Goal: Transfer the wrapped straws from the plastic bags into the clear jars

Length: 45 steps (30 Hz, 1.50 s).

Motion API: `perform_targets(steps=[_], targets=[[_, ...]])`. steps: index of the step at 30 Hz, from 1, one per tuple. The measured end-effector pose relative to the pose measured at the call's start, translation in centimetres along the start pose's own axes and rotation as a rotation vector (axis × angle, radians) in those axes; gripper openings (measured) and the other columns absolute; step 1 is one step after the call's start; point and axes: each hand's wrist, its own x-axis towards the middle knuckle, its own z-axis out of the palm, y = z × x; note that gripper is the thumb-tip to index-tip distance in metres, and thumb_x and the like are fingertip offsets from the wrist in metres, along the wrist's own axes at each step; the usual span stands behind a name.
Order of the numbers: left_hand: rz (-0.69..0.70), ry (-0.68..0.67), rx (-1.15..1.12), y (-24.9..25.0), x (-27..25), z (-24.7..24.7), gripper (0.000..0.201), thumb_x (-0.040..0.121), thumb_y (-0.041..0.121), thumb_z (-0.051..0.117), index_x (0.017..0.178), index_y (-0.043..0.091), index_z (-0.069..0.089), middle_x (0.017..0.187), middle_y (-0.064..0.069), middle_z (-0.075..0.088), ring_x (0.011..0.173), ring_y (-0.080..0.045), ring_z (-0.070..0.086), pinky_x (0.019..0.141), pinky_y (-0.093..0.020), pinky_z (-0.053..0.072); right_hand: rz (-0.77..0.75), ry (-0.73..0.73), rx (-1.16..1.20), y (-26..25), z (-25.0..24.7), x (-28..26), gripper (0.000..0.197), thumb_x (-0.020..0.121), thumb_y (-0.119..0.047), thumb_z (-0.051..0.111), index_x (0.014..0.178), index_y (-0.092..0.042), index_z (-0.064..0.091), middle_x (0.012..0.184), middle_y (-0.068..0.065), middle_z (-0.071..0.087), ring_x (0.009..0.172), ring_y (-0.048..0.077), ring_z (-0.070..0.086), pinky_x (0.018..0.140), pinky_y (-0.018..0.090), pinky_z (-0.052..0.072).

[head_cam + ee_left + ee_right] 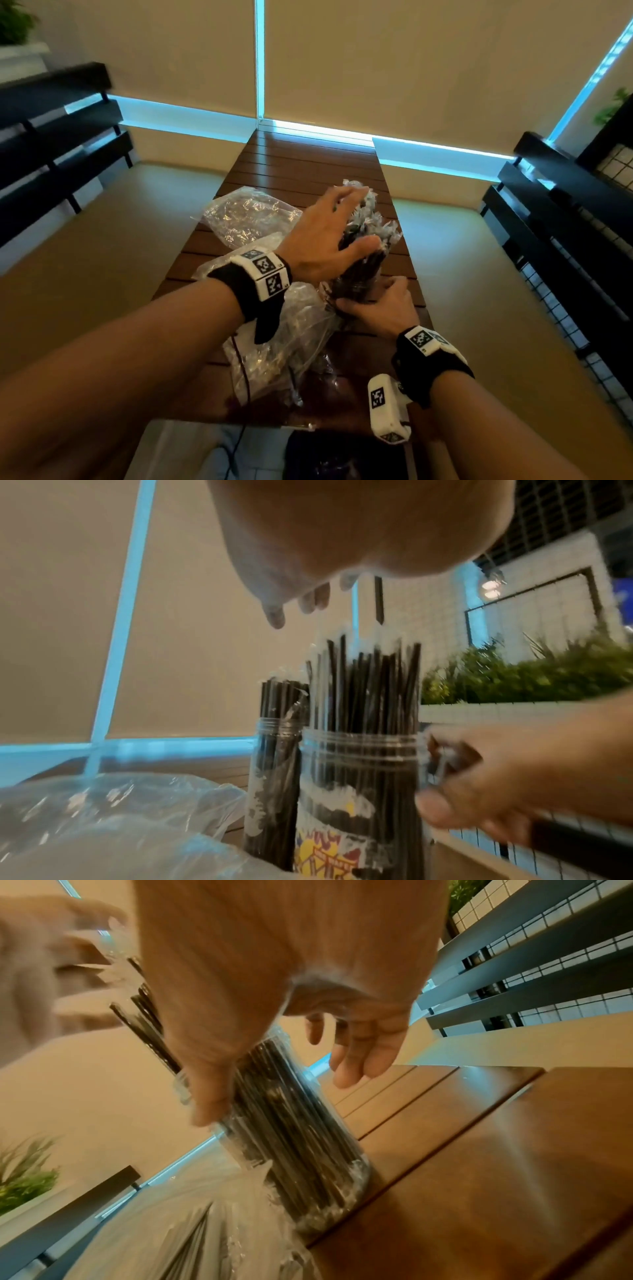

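Right hand (378,310) grips the near jar (359,791); left hand (322,236), fingers spread, hides the straws (373,685).

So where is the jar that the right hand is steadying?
In the head view the jar stands upright on the wooden table, right of the crumpled plastic bags. The right hand grips its near side, with the left hand over its straws.

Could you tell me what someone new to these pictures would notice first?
Two clear jars stand side by side on the slatted wooden table, packed with dark wrapped straws. The left hand spreads open over the straw tops, while the right hand holds the nearer jar. Crumpled plastic bags lie to the left.
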Motion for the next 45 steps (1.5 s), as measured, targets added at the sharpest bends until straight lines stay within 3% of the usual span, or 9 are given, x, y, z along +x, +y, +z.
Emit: perform_targets(steps=[3, 8, 14, 20, 29, 33, 37, 42, 45], targets=[[-0.267, 0.047, -0.054, -2.6, -1.3, -1.4, 0.059, 0.093, 0.062, 0.037, 0.127, 0.017, 0.055, 0.125, -0.001, 0.053, 0.112, -0.018, 0.056, 0.09, -0.033, 0.046, -0.004, -0.163, -0.252, 0.4, -0.2, -0.9, 0.05, 0.076, -0.061, 0.069, 0.097, -0.019, 0.053, 0.103, 0.003, 0.06, 0.095, 0.026, 0.061, 0.071, 0.03, 0.045], [-0.658, -0.527, 0.299, -7.7, -6.3, -1.7, 0.044, 0.098, 0.03, 0.046, 0.134, 0.005, 0.053, 0.14, -0.015, 0.054, 0.126, -0.031, 0.051, 0.101, -0.035, 0.041, -0.262, -0.436, -0.312, -1.5, 3.6, -3.3, 0.031, 0.087, -0.035, 0.064, 0.063, -0.016, 0.064, 0.066, -0.003, 0.064, 0.064, 0.011, 0.06, 0.058, 0.027, 0.05], [-0.719, -0.666, 0.231, -10.3, -11.4, 0.3, 0.035, 0.095, 0.03, 0.056, 0.125, 0.011, 0.061, 0.122, -0.012, 0.065, 0.109, -0.03, 0.062, 0.084, -0.03, 0.045, -0.444, -0.46, -0.335, -4.0, 9.7, -4.4, 0.021, 0.093, -0.018, 0.056, 0.094, -0.005, 0.072, 0.099, 0.013, 0.071, 0.094, 0.028, 0.065, 0.076, 0.028, 0.047], [-0.742, -0.591, 0.155, -11.4, -12.9, 0.5, 0.035, 0.085, 0.025, 0.069, 0.118, 0.02, 0.058, 0.109, 0.001, 0.064, 0.103, -0.024, 0.062, 0.078, -0.027, 0.045, -0.415, -0.169, -0.314, -5.1, 12.9, -3.2, 0.027, 0.092, -0.027, 0.054, 0.093, -0.007, 0.071, 0.096, 0.012, 0.068, 0.089, 0.027, 0.063, 0.084, 0.036, 0.053], [-0.734, -0.587, 0.136, -13.5, -13.1, 1.3, 0.047, 0.083, 0.03, 0.071, 0.126, 0.019, 0.055, 0.116, -0.005, 0.066, 0.106, -0.025, 0.063, 0.081, -0.03, 0.048, -0.295, -0.565, -0.778, -6.5, 13.9, 0.3, 0.037, 0.104, -0.026, 0.036, 0.132, -0.01, 0.054, 0.136, 0.009, 0.053, 0.124, 0.029, 0.051, 0.104, 0.038, 0.039], [-0.724, -0.582, 0.134, -14.0, -12.9, 1.5, 0.039, 0.081, 0.034, 0.07, 0.117, 0.023, 0.058, 0.108, -0.003, 0.067, 0.099, -0.025, 0.063, 0.073, -0.027, 0.04, -0.182, -0.585, -0.699, -2.4, 18.0, 5.6, 0.051, 0.087, -0.061, 0.05, 0.129, -0.034, 0.048, 0.141, 0.001, 0.049, 0.117, 0.029, 0.053, 0.1, 0.046, 0.044], [-0.718, -0.573, 0.147, -14.5, -12.9, 1.7, 0.048, 0.08, 0.036, 0.071, 0.123, 0.021, 0.057, 0.111, -0.004, 0.068, 0.103, -0.026, 0.064, 0.075, -0.027, 0.042, -0.099, -0.688, -0.609, -8.8, 13.2, 0.4, 0.053, 0.102, -0.046, 0.038, 0.141, -0.012, 0.047, 0.145, 0.009, 0.045, 0.132, 0.029, 0.043, 0.111, 0.04, 0.034], [-0.7, -0.557, 0.159, -14.9, -13.1, 2.1, 0.042, 0.081, 0.036, 0.072, 0.117, 0.021, 0.058, 0.109, -0.004, 0.067, 0.102, -0.026, 0.064, 0.077, -0.029, 0.046, -0.021, -0.672, -0.466, -9.8, 12.6, 0.1, 0.039, 0.102, -0.033, 0.043, 0.127, -0.006, 0.056, 0.134, 0.013, 0.055, 0.119, 0.029, 0.054, 0.107, 0.039, 0.041], [-0.697, -0.549, 0.145, -15.2, -13.3, 2.1, 0.041, 0.08, 0.038, 0.073, 0.115, 0.022, 0.058, 0.107, -0.003, 0.068, 0.098, -0.024, 0.064, 0.078, -0.03, 0.048, 0.021, -0.66, -0.346, -9.5, 13.1, 0.4, 0.019, 0.1, -0.025, 0.049, 0.085, -0.015, 0.055, 0.107, 0.006, 0.058, 0.101, 0.022, 0.059, 0.096, 0.031, 0.049]])
